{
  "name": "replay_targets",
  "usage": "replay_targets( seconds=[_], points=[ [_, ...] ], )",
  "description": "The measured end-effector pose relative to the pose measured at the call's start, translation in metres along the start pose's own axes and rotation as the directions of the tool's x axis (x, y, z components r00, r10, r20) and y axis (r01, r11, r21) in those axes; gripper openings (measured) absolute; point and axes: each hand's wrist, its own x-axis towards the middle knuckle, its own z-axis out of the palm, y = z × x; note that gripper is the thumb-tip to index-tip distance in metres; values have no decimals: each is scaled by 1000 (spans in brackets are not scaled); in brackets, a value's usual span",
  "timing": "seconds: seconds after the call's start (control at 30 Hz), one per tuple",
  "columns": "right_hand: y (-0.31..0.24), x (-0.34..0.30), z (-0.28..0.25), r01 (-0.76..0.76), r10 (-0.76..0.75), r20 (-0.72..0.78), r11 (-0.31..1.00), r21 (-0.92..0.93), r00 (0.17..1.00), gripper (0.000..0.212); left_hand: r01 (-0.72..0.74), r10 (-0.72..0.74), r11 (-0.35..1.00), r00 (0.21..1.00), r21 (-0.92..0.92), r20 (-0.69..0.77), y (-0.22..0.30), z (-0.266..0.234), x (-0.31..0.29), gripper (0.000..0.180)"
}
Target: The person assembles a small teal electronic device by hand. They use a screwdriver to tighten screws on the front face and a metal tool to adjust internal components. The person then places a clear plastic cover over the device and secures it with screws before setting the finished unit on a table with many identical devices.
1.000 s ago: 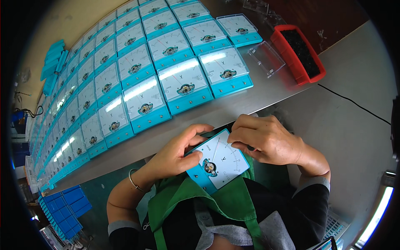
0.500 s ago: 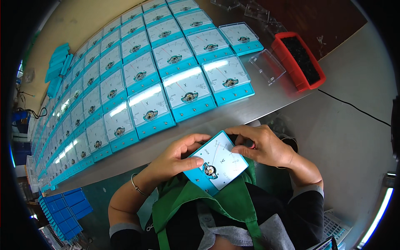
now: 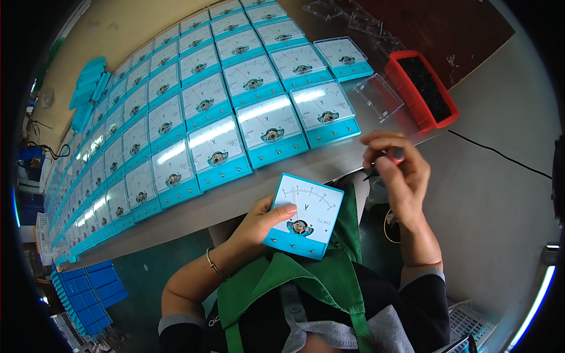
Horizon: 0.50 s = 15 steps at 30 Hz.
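Note:
My left hand (image 3: 257,223) grips a square panel meter (image 3: 309,206) by its left side, the thumb lying on the white dial. The meter has a turquoise case, a thin needle, and an exposed round movement above a turquoise strip with screws. Its face is turned up over my green apron (image 3: 276,273), with no clear cover visible on it. To the right, apart from the meter, my raised right hand (image 3: 406,182) is closed on a small red-handled tool (image 3: 396,154) with a dark tip. The fingers hide much of that tool, so its exact kind is unclear.
Rows of similar meters (image 3: 268,120) with clear covers fill the metal table (image 3: 235,206). At right stand a loose clear cover (image 3: 379,97) and a red bin (image 3: 418,88) of small dark pieces. A black cable (image 3: 500,151) runs rightward. Blue bins (image 3: 91,294) are lower left.
My right hand has left the meter's edge and moved up and right with the red-handled tool. The meter has turned more upright in my left hand, its dial now mostly uncovered.

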Motion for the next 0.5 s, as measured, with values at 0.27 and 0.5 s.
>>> replay_targets(
  seconds=[0.27, 0.5],
  points=[
    [-2, -22, -12, 27, 121, -348, 920, 392, 930, 35, -116, 115, 993, 992, -15, -46, -6, 6, 1, 31],
    [20, -43, 23, -153, 281, -166, 831, 535, 945, 29, -165, 172, 978, 984, 127, -49, -6, 9, 3, 34]
  ],
)
